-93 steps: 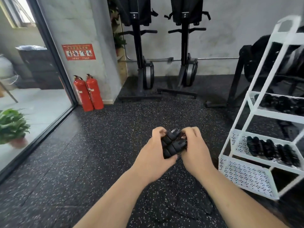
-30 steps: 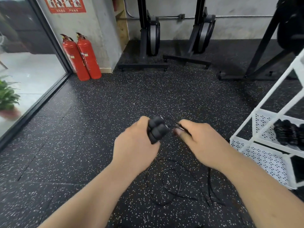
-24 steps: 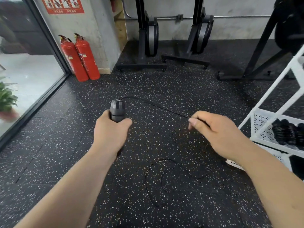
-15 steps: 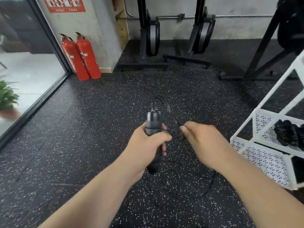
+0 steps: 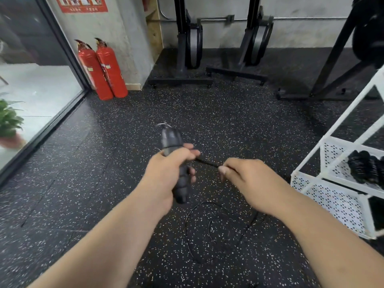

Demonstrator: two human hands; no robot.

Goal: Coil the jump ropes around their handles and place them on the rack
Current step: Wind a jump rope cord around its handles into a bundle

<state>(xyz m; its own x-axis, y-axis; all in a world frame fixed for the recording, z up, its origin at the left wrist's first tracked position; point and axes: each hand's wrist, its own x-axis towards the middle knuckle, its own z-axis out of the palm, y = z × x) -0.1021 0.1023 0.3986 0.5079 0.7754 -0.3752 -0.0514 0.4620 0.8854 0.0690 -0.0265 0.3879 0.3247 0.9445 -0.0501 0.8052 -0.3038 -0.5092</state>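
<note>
Head view: the white rack (image 5: pixel 332 204) stands at the right edge, and everything below is placed relative to it.

Left hand (image 5: pixel 164 173) is well left of the rack, fist wrapped tight round the black handles (image 5: pixel 171 140). They stand roughly upright, tops tipped away from the person, w/ one end poking out above the fist and one below. Motion blur, so can't tell if it's one handle or two pressed together.

Right hand (image 5: pixel 249 183) sits btwn the left hand and the rack, nearer the rack but not touching it. Thumb & forefinger pinch the thin black rope (image 5: pixel 207 163), other fingers curled in. The rope runs in a short straight stretch from that pinch to the handles. The rest lies slack in loose loops on the speckled black floor (image 5: pixel 104 183), below both hands and left of the rack's bottom tray.

On the rack's middle shelf: a row of black bundles (image 5: pixel 365 169), side by side.

Far from the rack, at the back left: two red fire extinguishers (image 5: pixel 101 69) against the wall. Potted plant (image 5: pixel 8 119) is farther left still, behind glass. Two black upright machines (image 5: pixel 187 48) stand along the back wall.
</note>
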